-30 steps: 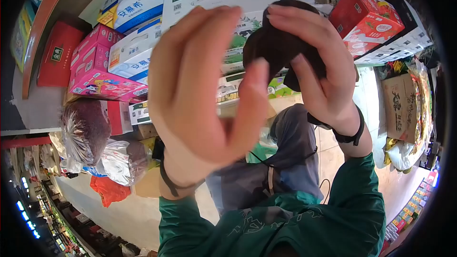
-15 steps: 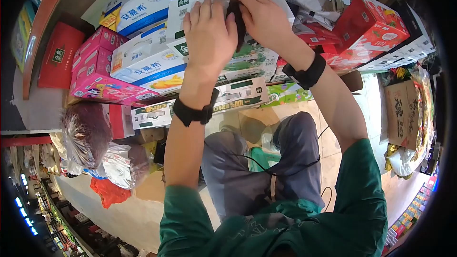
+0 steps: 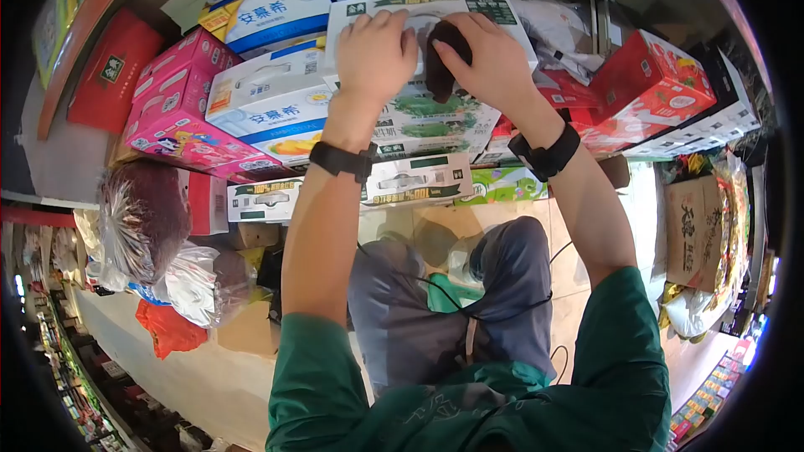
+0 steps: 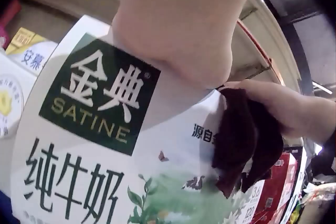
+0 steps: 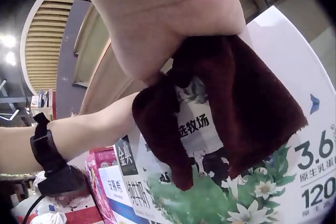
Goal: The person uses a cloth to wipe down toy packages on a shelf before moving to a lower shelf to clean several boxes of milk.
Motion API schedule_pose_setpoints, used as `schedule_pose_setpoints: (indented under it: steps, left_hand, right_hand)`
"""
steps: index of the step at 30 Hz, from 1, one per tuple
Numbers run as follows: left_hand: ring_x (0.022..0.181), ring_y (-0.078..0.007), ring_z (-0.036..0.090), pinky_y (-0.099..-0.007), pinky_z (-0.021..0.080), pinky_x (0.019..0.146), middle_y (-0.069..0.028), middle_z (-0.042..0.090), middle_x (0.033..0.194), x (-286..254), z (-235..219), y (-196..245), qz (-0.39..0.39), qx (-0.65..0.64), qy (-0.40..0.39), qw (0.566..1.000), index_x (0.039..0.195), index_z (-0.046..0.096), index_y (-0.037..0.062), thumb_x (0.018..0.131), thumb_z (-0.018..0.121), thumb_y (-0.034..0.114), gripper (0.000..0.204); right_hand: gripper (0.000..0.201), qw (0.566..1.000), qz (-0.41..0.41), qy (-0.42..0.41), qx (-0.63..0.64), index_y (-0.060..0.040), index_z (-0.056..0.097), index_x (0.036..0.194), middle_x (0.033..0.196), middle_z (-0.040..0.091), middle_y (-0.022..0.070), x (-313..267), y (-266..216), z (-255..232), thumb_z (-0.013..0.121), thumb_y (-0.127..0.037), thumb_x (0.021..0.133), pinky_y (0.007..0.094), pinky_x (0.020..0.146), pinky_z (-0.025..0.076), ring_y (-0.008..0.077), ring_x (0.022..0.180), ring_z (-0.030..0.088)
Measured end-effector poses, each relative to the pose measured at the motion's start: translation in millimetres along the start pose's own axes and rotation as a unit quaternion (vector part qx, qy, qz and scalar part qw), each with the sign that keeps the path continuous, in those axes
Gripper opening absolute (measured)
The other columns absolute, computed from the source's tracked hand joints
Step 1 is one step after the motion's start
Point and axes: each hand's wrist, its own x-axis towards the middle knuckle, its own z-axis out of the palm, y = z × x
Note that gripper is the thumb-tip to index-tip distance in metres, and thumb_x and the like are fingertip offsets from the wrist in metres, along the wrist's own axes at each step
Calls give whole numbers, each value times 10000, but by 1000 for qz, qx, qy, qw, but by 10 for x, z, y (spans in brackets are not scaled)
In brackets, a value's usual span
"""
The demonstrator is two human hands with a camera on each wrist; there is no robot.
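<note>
The right hand (image 3: 490, 63) bunches a dark red cloth (image 3: 440, 63) against the Satine milk carton (image 3: 435, 117); soft, light, grippable anywhere. The left hand (image 3: 374, 54) apparently rests flat beside it

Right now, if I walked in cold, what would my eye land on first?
Most likely the two hands raised at the top of a stack of cartons: the right hand grips a dark cloth against a white and green milk box, while the left hand rests flat on that box. To the left sit bright pink boxes, and a red box stands out on the right.
</note>
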Motion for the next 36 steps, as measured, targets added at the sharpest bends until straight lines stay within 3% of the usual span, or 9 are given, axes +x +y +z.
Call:
schedule_pose_setpoints:
  steps: [2, 8, 13, 16, 21, 25, 31, 36]
  left_hand:
    - [895, -314, 565, -415, 443, 770, -85, 619, 996, -33, 66, -57, 27, 9, 44, 999, 1200, 596, 73, 826, 584, 241, 409]
    - [1084, -290, 528, -427, 409, 911, -79, 578, 1149, -60, 87, -58, -10, -5, 21, 1000, 1261, 560, 80, 831, 584, 254, 465]
    - [1187, -287, 493, -436, 381, 985, -85, 558, 1226, -78, 145, -31, -27, 17, 33, 999, 1266, 556, 84, 842, 572, 273, 465]
    - [1214, -307, 490, -448, 364, 1013, -108, 562, 1251, -118, 163, 10, -25, 84, 69, 994, 1258, 557, 79, 854, 551, 287, 455]
    - [1164, -333, 542, -459, 362, 1019, -148, 613, 1196, -252, 175, 72, -32, 70, 125, 989, 1215, 584, 40, 865, 531, 279, 428]
    - [1138, -326, 566, -445, 374, 1008, -155, 635, 1177, -303, 214, 60, -21, 65, 163, 984, 1162, 622, 14, 863, 531, 255, 395]
    - [1108, -285, 585, -395, 393, 976, -136, 648, 1155, -307, 250, 42, -22, 71, 169, 983, 1142, 630, 7, 831, 564, 231, 389]
    - [1111, -299, 526, -447, 339, 988, -119, 588, 1190, -539, 303, 26, 43, 7, 198, 979, 1171, 588, 30, 794, 582, 213, 419]
  right_hand:
    - [306, 1000, -2, -7, -2, -80, 624, 1038, 1006, 647, 96, 8, -2, -4, 652, -267, 797, 405, 770, 517, 320, 908, 624]
    - [355, 1000, 6, -14, 8, -75, 602, 1107, 1072, 627, 114, -17, -42, -37, 636, -199, 777, 413, 800, 515, 333, 957, 608]
    - [404, 998, 10, 30, -58, -24, 579, 1160, 1132, 608, 146, -84, -134, 38, 615, -191, 794, 418, 837, 508, 343, 987, 605]
    - [397, 997, 24, 39, -65, -6, 576, 1154, 1109, 617, 158, -89, -123, 62, 601, -194, 805, 423, 839, 506, 346, 987, 606]
    - [351, 990, 85, 11, -112, 27, 579, 1086, 1028, 634, 195, 3, 237, -90, 581, -199, 816, 425, 812, 512, 358, 932, 620]
    - [333, 985, 80, 36, -148, 35, 575, 1065, 991, 635, 197, 37, 298, -51, 574, -188, 817, 429, 791, 517, 380, 899, 621]
    - [310, 992, 72, -46, -94, 31, 563, 1021, 1037, 616, 228, 252, 360, 86, 549, -212, 828, 453, 869, 481, 394, 965, 604]
    - [304, 989, 35, -142, -30, 39, 561, 1028, 1057, 605, 252, 586, 360, 342, 514, -201, 847, 459, 904, 459, 404, 1010, 583]
